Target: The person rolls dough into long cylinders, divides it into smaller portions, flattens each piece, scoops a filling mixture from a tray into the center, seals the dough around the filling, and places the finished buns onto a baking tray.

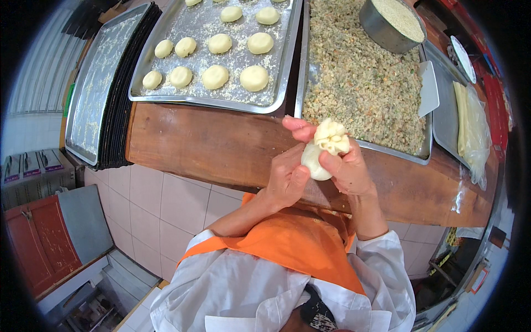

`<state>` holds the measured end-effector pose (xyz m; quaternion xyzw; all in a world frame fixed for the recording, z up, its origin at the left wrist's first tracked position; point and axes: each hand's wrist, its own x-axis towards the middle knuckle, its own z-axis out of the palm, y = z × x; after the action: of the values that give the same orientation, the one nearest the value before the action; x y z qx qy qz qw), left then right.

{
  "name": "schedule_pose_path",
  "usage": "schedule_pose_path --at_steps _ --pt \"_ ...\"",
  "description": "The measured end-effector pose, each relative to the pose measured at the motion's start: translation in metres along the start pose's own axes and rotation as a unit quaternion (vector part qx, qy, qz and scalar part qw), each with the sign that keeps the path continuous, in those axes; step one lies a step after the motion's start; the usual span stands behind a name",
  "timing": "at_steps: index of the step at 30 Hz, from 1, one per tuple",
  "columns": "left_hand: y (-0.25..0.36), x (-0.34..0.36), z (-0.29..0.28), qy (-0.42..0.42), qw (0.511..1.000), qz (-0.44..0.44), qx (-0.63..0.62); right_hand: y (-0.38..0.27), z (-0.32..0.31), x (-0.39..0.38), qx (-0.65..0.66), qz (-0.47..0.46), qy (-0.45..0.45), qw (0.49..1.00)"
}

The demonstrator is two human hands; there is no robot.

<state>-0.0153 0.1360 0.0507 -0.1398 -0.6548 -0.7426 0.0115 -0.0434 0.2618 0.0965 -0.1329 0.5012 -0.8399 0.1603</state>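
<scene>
Between both my hands is a ball of pale dough (315, 164), its gathered, pleated top sticking up. My left hand (289, 171) cups it from the left, thumb pressed against its side. On the other side my right hand (351, 170) grips the neck below the pleats, with the thumb in front. What lies inside the dough is hidden. Just beyond my hands, a metal tray (302, 83) holds a crumbly, speckled filling (362, 77). To the left, round flattened dough cakes (215, 77) sit in rows on a floured baking tray (193, 102).
A round tin of pale grains (387, 30) stands on the filling, and a white scraper (428, 88) leans at its right edge. Farther right, plastic-wrapped dough sheets (469, 127) lie on a tray. Stacked baking trays (105, 83) rise at the left end of the wooden table (204, 138).
</scene>
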Motion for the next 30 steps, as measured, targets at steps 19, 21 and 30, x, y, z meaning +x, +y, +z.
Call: schedule_pose_path --at_steps 19,21,30 --pt "-0.004 -0.006 0.001 0.0 0.996 -0.035 -0.077 0.008 0.001 0.001 0.093 -0.024 0.064 0.993" --pt "-0.001 -0.004 0.005 0.026 0.999 0.002 -0.037 0.01 -0.001 0.001 0.121 0.01 0.074 0.99" --pt "-0.003 -0.013 -0.011 -0.024 0.997 -0.06 -0.045 0.013 0.003 -0.003 0.021 0.011 0.052 0.998"
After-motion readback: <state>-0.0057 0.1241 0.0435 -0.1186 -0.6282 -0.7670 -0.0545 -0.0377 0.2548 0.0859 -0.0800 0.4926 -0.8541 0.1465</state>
